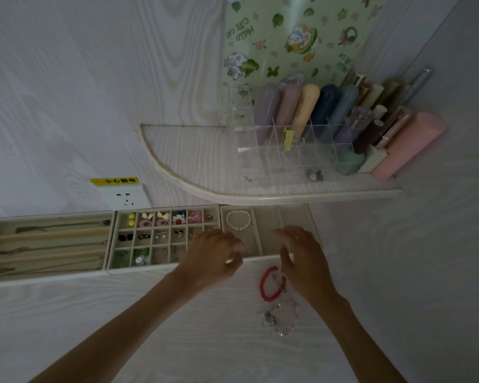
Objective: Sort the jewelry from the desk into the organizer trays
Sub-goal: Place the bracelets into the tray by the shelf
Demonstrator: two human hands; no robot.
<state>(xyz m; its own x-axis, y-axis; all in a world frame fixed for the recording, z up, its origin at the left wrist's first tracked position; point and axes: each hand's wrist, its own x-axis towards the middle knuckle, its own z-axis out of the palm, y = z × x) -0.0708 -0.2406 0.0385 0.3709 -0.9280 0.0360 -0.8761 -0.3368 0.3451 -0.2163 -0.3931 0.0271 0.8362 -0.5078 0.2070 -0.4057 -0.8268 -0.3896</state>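
2 hands over tray edge: left hand (215, 254) fingers curled, hold unclear; right hand (302, 258) spread, empty. Red bead bracelet (271, 283) on worktop (177, 327), touching right hand's near side; right nearer.

cam: I had only the one head view | faced: forward and steeply down at the desk (177, 327) | range: close, both forearms in frame | top of frame: shelf (260, 194) and wall | shared: none
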